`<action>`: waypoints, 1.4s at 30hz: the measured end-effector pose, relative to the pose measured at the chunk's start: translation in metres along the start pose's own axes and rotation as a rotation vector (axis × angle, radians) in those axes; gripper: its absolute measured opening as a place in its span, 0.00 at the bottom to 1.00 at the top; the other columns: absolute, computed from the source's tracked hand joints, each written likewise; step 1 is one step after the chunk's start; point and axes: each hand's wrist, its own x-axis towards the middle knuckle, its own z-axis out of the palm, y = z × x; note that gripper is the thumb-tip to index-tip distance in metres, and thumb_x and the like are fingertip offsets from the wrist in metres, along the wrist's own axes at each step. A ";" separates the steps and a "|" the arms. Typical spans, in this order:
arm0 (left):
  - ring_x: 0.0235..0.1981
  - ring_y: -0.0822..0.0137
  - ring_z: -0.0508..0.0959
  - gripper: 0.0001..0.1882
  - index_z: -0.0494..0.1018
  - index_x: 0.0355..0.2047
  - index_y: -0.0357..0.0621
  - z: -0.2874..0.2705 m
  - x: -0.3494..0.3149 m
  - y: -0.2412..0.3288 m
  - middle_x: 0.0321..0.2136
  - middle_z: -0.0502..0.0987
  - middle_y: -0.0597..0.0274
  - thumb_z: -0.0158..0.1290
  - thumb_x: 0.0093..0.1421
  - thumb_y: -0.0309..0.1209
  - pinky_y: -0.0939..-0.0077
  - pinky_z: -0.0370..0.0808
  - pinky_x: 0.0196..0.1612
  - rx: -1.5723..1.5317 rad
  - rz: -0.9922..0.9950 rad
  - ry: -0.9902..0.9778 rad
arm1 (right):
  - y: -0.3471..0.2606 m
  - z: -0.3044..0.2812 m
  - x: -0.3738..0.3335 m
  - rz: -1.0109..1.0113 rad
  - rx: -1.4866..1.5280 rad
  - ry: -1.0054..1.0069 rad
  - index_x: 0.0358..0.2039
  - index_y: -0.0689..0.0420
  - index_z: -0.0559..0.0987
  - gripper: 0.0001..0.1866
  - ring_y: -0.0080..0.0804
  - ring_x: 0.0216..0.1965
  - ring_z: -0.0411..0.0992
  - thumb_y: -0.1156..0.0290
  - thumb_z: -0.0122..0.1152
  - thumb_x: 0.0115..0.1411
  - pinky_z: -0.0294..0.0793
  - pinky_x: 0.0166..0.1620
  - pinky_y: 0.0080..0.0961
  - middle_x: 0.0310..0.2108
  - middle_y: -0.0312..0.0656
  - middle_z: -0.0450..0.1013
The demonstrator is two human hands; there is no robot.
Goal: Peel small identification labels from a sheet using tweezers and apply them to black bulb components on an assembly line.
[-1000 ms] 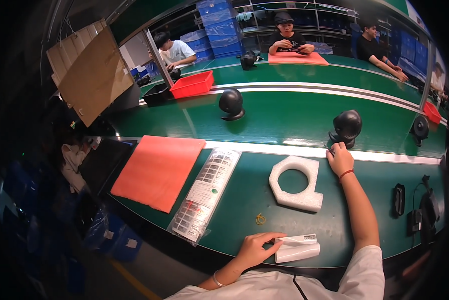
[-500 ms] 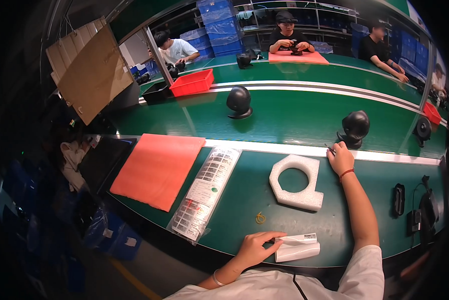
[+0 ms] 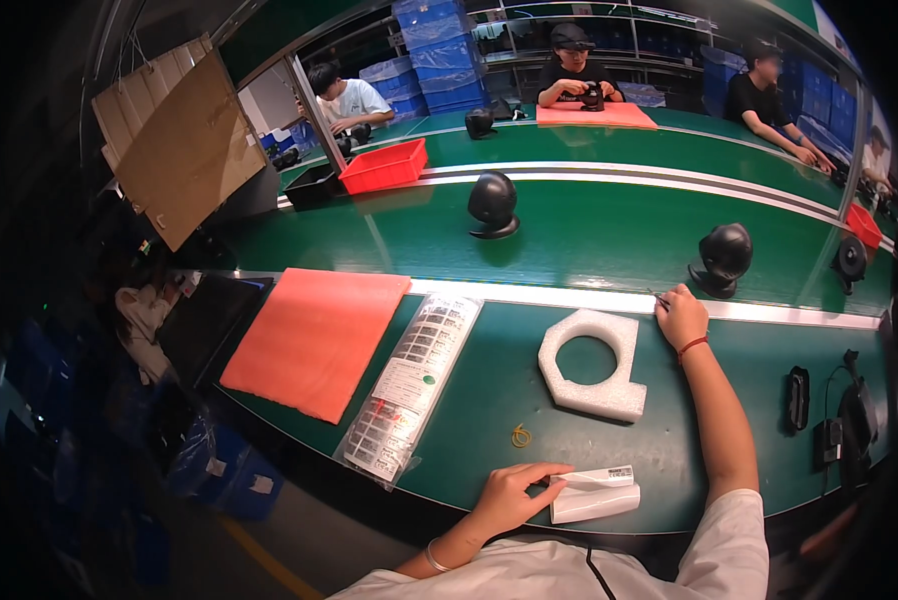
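My left hand (image 3: 514, 497) pinches the left end of a roll of white labels (image 3: 599, 503) at the near edge of the green bench. A strip with small black print is folded over the top of the roll. My right hand (image 3: 681, 318) rests closed at the white rail in front of the belt. A thin dark pointed tool (image 3: 660, 299) sticks out of its fingers; most of it is hidden. Just beyond stands a black rounded device (image 3: 724, 258) on its base, apart from my hand. Another such device (image 3: 494, 203) stands farther left on the belt.
A white foam block (image 3: 624, 392) with a round hole lies mid-bench, near a yellow rubber band (image 3: 521, 436). To the left are a bagged label roll (image 3: 409, 390) and an orange mat (image 3: 314, 340). Black parts (image 3: 827, 440) lie right. Co-workers sit across the belt (image 3: 369, 240).
The black devices on the belt have shifted to the right. Both of my hands have stayed in place. Across the belt, a co-worker has raised the black piece in their hands slightly.
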 end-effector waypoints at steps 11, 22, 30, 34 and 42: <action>0.28 0.68 0.81 0.11 0.81 0.39 0.48 0.007 0.004 0.003 0.31 0.82 0.58 0.61 0.54 0.28 0.77 0.77 0.34 -0.015 -0.061 -0.005 | 0.014 0.001 -0.002 0.101 -0.041 -0.058 0.26 0.54 0.81 0.08 0.49 0.32 0.75 0.67 0.56 0.49 0.75 0.36 0.44 0.29 0.48 0.76; 0.23 0.75 0.76 0.11 0.80 0.35 0.37 0.011 0.004 0.002 0.23 0.79 0.62 0.61 0.49 0.20 0.82 0.72 0.29 -0.016 -0.065 0.066 | 0.001 0.003 0.001 0.066 -0.051 -0.055 0.23 0.57 0.78 0.11 0.44 0.27 0.77 0.62 0.58 0.50 0.77 0.31 0.40 0.25 0.46 0.77; 0.24 0.71 0.79 0.10 0.80 0.35 0.37 0.009 0.003 0.004 0.24 0.80 0.58 0.61 0.50 0.21 0.80 0.75 0.31 -0.037 -0.109 0.063 | -0.001 -0.007 0.006 0.114 -0.024 -0.158 0.23 0.58 0.82 0.11 0.46 0.31 0.78 0.64 0.58 0.49 0.78 0.35 0.40 0.29 0.47 0.78; 0.24 0.71 0.79 0.10 0.80 0.35 0.37 0.008 0.002 0.001 0.25 0.80 0.58 0.60 0.50 0.21 0.80 0.75 0.31 -0.019 -0.102 0.059 | -0.005 -0.010 0.006 0.121 -0.021 -0.176 0.22 0.57 0.82 0.11 0.46 0.30 0.78 0.64 0.58 0.49 0.78 0.35 0.39 0.27 0.48 0.78; 0.24 0.72 0.79 0.09 0.80 0.35 0.37 0.009 0.002 0.004 0.25 0.81 0.58 0.61 0.50 0.22 0.80 0.75 0.31 0.004 -0.103 0.050 | -0.001 -0.008 0.003 0.101 -0.026 -0.144 0.21 0.58 0.81 0.11 0.46 0.30 0.78 0.64 0.58 0.49 0.78 0.34 0.40 0.27 0.48 0.78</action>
